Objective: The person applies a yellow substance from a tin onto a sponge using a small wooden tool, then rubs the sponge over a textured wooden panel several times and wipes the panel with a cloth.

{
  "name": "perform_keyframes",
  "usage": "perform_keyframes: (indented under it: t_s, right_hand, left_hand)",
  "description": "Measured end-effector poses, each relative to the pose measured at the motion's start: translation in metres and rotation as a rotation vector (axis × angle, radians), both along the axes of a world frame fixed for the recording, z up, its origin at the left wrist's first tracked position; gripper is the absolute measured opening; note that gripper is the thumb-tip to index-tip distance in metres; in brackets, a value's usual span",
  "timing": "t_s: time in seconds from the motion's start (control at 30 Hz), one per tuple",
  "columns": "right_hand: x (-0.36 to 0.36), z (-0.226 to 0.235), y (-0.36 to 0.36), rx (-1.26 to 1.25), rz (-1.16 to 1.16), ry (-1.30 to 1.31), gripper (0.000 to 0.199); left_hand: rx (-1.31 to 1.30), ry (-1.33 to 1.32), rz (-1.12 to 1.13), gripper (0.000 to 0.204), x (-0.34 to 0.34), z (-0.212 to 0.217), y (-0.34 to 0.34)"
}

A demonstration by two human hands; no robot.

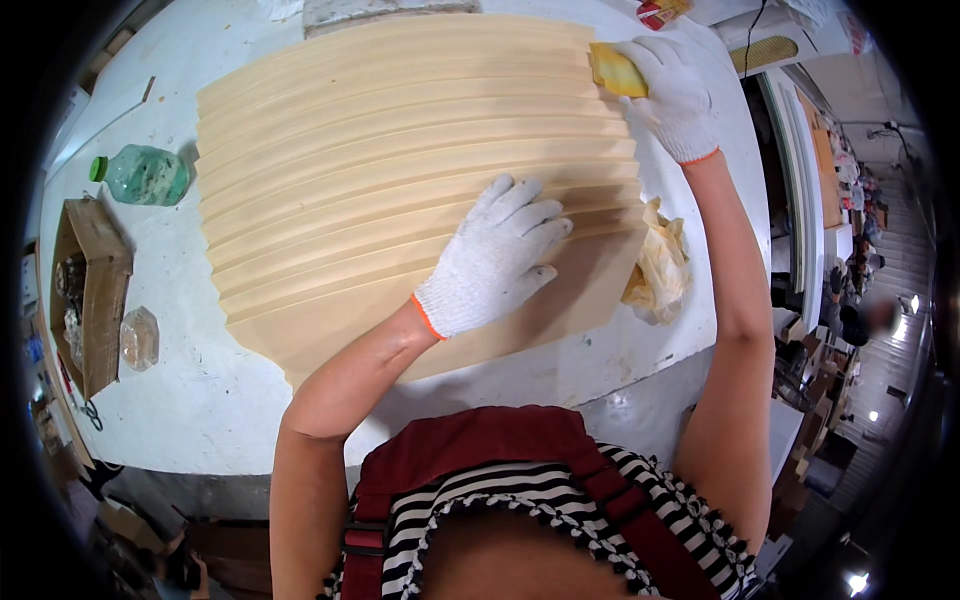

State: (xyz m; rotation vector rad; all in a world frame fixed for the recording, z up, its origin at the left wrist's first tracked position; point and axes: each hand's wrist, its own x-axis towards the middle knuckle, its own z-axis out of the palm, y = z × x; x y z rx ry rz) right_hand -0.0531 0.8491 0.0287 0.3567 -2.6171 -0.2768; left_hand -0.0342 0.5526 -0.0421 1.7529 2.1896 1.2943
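A large cream pleated sheet [400, 160] is spread over the white table, its folds running from left to right and its near part flat. My left hand [495, 255], in a white knit glove with an orange cuff, rests palm down on the lower folds, fingers stretched and spread. At the sheet's far right corner, my right hand [672, 95], gloved the same way, is closed around a yellow sponge [617, 70]. The sponge touches the sheet's edge there. Part of it is hidden under my fingers.
A crumpled cream cloth [660, 265] lies by the sheet's right edge. On the left are a green-capped plastic bottle [145, 175], an open cardboard box [100, 290], a small clear container [139, 339] and scissors [92, 413]. A red-and-yellow packet [660, 12] lies at the far right.
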Motion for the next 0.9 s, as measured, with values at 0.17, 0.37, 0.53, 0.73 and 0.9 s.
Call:
perform_keyframes:
  t_s: [0.17,0.37,0.53,0.73,0.9]
  right_hand:
    - [0.002,-0.002,-0.008,-0.076,-0.062,-0.092,0.048]
    - [0.004,0.002,-0.003,-0.094,-0.075,-0.079,0.049]
    - [0.002,-0.005,-0.004,-0.031,-0.077,-0.103,0.051]
    - [0.005,-0.001,-0.003,-0.031,-0.061,-0.023,0.045]
    - [0.004,-0.005,-0.001,-0.034,-0.079,-0.015,0.047]
  left_hand:
    - [-0.001,0.008,0.006,0.048,0.001,-0.003,-0.002]
    - [0.017,0.0,0.004,0.049,0.002,-0.006,0.0]
    - [0.025,0.021,0.015,0.049,0.002,-0.005,-0.002]
    - [0.026,0.007,0.02,0.049,0.002,-0.005,0.0]
    - [0.025,0.006,0.016,0.049,0.001,-0.004,-0.001]
